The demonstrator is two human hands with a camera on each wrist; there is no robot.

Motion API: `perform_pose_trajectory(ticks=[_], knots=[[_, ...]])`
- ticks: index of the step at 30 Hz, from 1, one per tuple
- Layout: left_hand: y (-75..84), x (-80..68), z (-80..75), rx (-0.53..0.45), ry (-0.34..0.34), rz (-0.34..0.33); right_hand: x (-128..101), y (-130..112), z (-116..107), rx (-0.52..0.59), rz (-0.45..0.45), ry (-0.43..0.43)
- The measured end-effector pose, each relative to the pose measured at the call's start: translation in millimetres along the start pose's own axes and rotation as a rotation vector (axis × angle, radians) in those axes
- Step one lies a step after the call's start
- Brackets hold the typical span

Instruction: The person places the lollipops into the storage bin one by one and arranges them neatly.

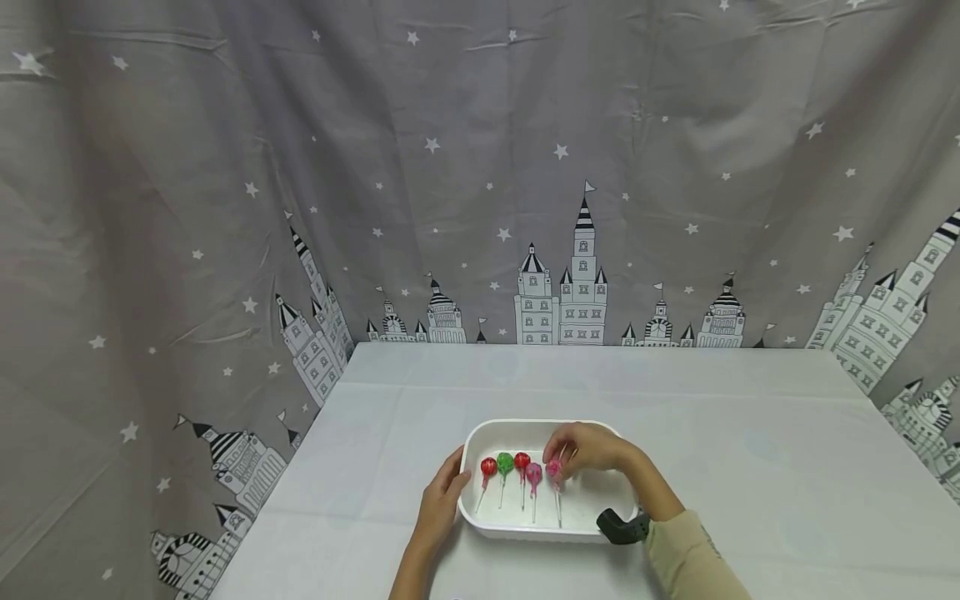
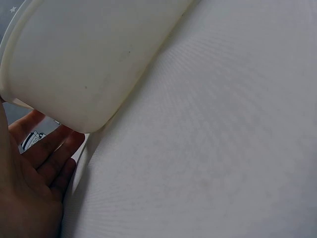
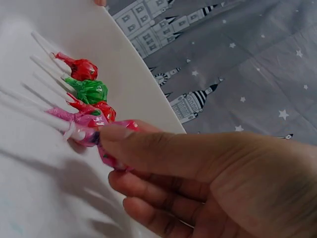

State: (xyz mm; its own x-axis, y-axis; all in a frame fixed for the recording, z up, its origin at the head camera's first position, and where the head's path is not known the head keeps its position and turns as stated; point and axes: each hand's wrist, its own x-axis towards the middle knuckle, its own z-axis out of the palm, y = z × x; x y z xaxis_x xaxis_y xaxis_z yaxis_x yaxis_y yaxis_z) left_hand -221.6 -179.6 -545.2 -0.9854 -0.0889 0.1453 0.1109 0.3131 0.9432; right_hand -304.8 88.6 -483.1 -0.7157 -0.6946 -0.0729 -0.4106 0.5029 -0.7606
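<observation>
Pink-wrapped lollipop (image 1: 554, 469) on white stick, rightmost of five in our white tray (image 1: 585, 521), our right hand (image 1: 592, 448) pinching its head from 1 o'clock, red, green, red, pink heads toward 9 o'clock, our left hand (image 1: 442, 496) flat-fingered against tray's 9 o'clock wall, pale table (image 1: 750, 433).

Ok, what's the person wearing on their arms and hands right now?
Both hands are bare: no gloves or rings show. The right hand comes out of a pale beige long sleeve, with a dark wrist-mounted device at the cuff. The left hand and its forearm show no sleeve.
</observation>
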Motion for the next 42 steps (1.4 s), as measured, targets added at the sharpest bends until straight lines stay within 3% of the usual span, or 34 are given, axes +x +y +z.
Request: perform_pose_trajectory(ticks=[11,25,30,42], knots=[[-0.2,-0.1,0.0,0.004,-0.002,0.004,2.4,5.0,5.2,-0.058,0.016,0.012],[0.5,0.2,-0.5,0.001,0.001,0.004,5.5,11.0,9.3,0.067,0.004,-0.012],[-0.1,0.5,-0.3,0.0,0.003,-0.021,6.1,12.7,10.6,0.09,0.006,-0.013],[-0.7,0.1,0.7,0.001,-0.002,-0.011,5.5,13.3,13.3,0.088,-0.002,0.013]])
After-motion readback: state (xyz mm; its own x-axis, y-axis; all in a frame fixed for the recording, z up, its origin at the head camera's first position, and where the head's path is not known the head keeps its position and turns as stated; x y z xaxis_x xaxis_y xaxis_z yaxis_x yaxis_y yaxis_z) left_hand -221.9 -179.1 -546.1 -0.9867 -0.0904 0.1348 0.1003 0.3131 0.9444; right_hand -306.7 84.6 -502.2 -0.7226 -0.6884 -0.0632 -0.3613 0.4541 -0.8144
